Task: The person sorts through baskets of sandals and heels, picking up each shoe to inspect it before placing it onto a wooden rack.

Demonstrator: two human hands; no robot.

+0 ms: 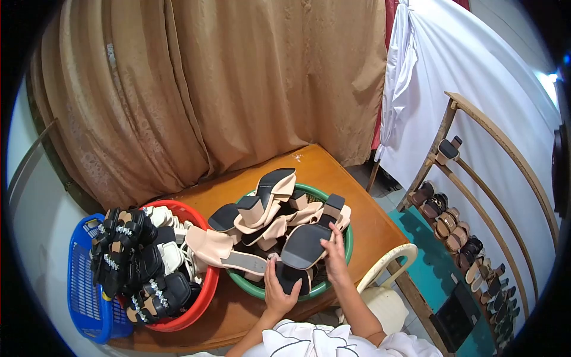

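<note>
A green basket (257, 291) on the table is heaped with beige block-heeled sandals, several lying sole-up. My right hand (336, 257) grips the side of an upturned sandal (304, 245) with a black sole; its fingers are near the block heel. Lower down, my left hand (281, 293) has its thumb and fingers around another dark-soled sandal (290, 275) at the basket's near edge. Part of that sandal is hidden by the hand and the sandal above. Left of my left hand, a beige sandal (215, 249) lies across the rims of the green and red baskets.
A red tub (205, 297) holds black and white sandals, some with jewelled straps. It stands beside a blue basket (83, 285) on the wooden table (357, 208). A cream plastic chair (380, 300) stands at right, before a wooden rack (440, 128) and rows of footwear (458, 235).
</note>
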